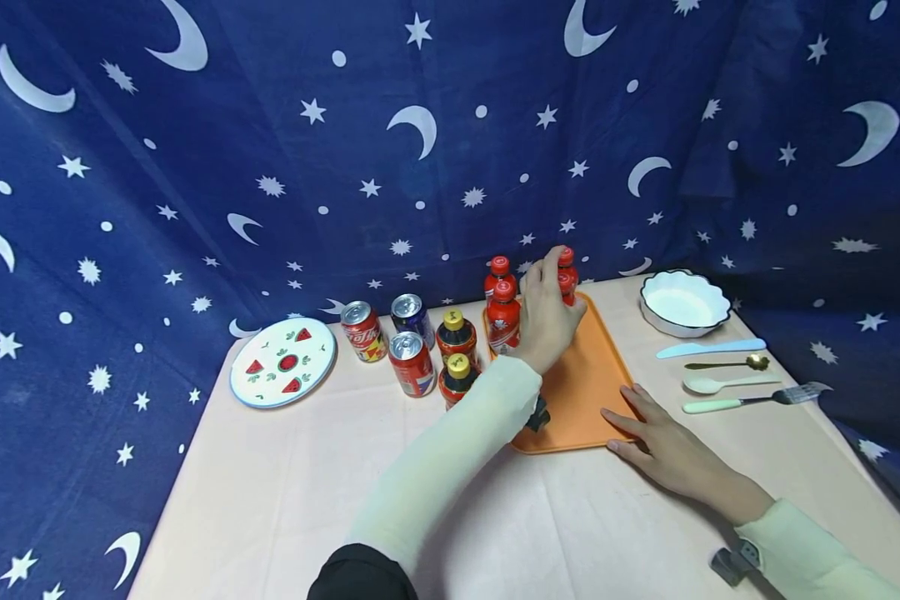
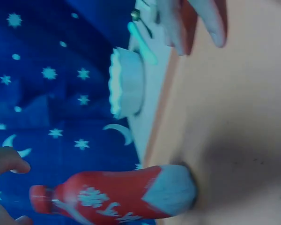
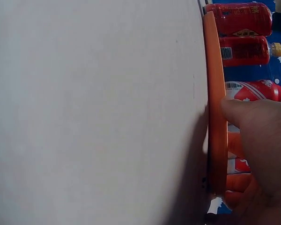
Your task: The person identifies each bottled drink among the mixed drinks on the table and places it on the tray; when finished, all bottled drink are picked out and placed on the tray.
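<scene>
Head view, left hand (image 1: 549, 325) loose, holding nothing, four glossy red-capped bottles (image 1: 504, 323) either side, right hand (image 1: 667, 450) gripping rectangular orange tray's (image 1: 588, 392) corner, left wrist, one bottle beyond parted fingers, right wrist, thumb pressing tray's smooth wall

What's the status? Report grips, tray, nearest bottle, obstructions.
Left grip close to red bottle; right grip touching orange tray at near right corner. Bottle upright on tray. Other red bottles close by, possibly in the way.
</scene>
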Available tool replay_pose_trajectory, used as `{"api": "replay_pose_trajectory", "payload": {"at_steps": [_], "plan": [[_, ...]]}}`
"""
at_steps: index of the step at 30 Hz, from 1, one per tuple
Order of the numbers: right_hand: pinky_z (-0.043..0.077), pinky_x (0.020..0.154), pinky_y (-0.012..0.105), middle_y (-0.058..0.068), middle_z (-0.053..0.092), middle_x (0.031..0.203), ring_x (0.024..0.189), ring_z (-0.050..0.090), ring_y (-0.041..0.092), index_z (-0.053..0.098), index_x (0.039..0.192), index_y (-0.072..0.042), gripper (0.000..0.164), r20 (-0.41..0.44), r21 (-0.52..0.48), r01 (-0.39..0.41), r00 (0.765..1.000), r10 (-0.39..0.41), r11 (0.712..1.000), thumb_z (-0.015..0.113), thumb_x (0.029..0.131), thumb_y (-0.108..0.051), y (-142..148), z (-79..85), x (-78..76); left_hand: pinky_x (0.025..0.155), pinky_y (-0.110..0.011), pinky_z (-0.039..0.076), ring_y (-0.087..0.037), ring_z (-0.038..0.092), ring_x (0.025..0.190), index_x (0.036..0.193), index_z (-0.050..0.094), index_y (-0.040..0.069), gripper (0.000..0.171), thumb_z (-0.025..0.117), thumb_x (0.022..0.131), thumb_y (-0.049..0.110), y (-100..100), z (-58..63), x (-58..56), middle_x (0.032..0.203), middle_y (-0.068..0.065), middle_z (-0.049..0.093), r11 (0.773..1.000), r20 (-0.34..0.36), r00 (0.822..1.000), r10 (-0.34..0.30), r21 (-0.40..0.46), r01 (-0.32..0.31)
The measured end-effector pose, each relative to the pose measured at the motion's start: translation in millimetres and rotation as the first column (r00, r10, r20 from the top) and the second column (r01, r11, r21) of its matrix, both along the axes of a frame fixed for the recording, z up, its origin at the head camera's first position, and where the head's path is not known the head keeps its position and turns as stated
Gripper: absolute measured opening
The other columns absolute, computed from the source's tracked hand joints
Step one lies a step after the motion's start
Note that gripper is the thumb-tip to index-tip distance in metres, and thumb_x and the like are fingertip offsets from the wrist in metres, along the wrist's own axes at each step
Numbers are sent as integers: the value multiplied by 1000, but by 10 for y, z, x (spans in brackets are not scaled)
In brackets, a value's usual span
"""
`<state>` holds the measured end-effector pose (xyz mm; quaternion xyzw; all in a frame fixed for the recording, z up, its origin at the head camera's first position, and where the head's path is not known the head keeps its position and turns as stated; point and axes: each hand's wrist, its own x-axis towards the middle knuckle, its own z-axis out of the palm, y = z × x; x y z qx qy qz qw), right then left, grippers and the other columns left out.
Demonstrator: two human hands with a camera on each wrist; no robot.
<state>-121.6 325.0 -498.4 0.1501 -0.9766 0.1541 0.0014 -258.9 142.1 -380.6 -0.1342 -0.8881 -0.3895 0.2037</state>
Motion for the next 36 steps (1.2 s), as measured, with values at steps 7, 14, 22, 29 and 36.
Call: {"api": "replay_pose_trajectory", "payload": {"at_steps": [7,14,22,29,36], "plan": [[28,99,59,15,22,149,138,14,34,49,133,-24,61,23,14,6,1000,-7,1000,53,83,-58,-5,2,-8,94,-32,42,-16,37,119,139,30,30,82,76,71,26,-417,419,148,133,1,41,1000,-60,998,-28,-14,28],[29,99,60,14,21,150,138,13,32,48,134,-24,62,32,25,8,999,-9,1000,52,83,-59,-17,0,-12,93,-36,41,-19,44,115,135,40,26,75,77,70,30,-1171,737,211,129,-1,48,998,-78,997,-1,-56,-3],[30,96,60,16,24,148,137,15,33,50,133,-22,60,3,2,-3,1000,3,1000,53,84,-57,-16,-1,11,94,-35,39,-17,53,108,123,52,14,60,78,70,22,-1891,675,437,115,-2,60,1000,-145,989,-4,-31,0],[30,97,60,15,22,149,138,13,33,49,134,-23,61,25,14,11,1000,-11,1000,51,84,-59,-28,14,28,88,-38,46,-14,57,104,122,55,14,56,76,71,17,-2118,305,690,112,-2,63,983,-73,980,-183,15,184],[31,96,59,17,25,148,138,15,33,50,133,-22,59,-1,16,2,1000,-2,1000,52,85,-56,-63,20,9,90,-38,46,-14,55,106,123,55,18,54,75,73,17,-2183,-67,759,119,1,59,938,-27,937,-347,8,347]]}}
